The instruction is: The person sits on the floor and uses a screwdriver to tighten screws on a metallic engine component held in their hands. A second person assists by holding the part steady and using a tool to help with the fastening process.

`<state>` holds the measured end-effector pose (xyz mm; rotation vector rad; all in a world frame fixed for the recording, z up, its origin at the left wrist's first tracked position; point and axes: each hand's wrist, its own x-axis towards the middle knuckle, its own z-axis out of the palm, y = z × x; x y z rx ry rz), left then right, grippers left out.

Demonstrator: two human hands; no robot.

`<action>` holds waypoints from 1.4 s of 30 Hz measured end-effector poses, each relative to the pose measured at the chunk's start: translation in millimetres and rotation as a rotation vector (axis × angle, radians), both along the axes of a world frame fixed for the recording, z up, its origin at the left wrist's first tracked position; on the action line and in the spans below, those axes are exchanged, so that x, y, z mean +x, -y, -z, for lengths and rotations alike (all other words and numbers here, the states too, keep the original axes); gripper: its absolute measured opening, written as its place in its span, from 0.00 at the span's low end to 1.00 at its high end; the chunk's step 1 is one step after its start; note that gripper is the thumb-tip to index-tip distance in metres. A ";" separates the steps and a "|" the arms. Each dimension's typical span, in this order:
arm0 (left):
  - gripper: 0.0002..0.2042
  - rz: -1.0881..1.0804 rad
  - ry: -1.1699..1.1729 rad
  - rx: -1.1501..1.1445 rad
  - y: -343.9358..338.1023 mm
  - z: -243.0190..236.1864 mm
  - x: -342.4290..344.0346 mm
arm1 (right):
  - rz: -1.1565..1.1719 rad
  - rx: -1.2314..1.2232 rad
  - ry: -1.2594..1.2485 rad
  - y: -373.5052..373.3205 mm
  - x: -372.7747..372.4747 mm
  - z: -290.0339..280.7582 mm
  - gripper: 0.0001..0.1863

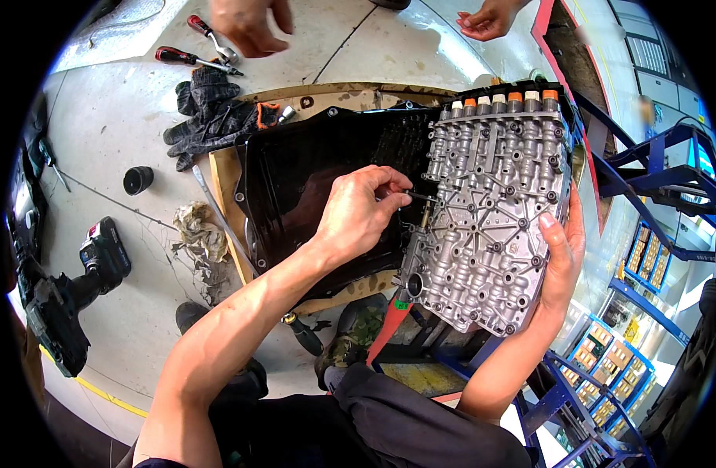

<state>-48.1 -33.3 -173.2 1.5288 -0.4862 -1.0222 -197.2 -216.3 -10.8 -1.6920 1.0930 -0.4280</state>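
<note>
A cast aluminium valve body (483, 234), with a row of white and orange caps along its top, is tilted at the right side of a black oil pan (303, 195). My right hand (561, 246) grips the valve body by its right edge, thumb on its face. At the left edge of the valve body, my left hand (362, 203) pinches a thin dark rod-like piece (420, 196), too small to identify exactly. The pan lies on stained cardboard (225, 195).
A co-worker's hands (248, 27) (486, 22) are at the top. Left lie ratchets (182, 54), dark gloves (198, 117), a crumpled rag (198, 234), a black cup (138, 180) and a cordless power tool (100, 257). A blue metal frame (646, 160) with parts trays (607, 363) stands right.
</note>
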 end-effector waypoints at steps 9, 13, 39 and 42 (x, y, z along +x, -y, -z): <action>0.10 -0.008 0.029 -0.013 2.3 -1.3 -1.9 | -0.013 0.051 0.028 4.1 -2.3 0.6 0.50; 0.10 0.001 0.008 0.015 5.9 -3.1 2.1 | -0.023 0.042 0.029 5.3 -3.9 1.5 0.50; 0.11 0.164 -0.091 0.164 28.9 -14.4 -4.5 | 0.002 -0.002 0.014 -3.3 7.6 -6.3 0.53; 0.10 0.078 0.005 0.017 27.1 -9.7 -10.4 | -0.001 -0.001 0.027 -4.3 7.7 -2.7 0.52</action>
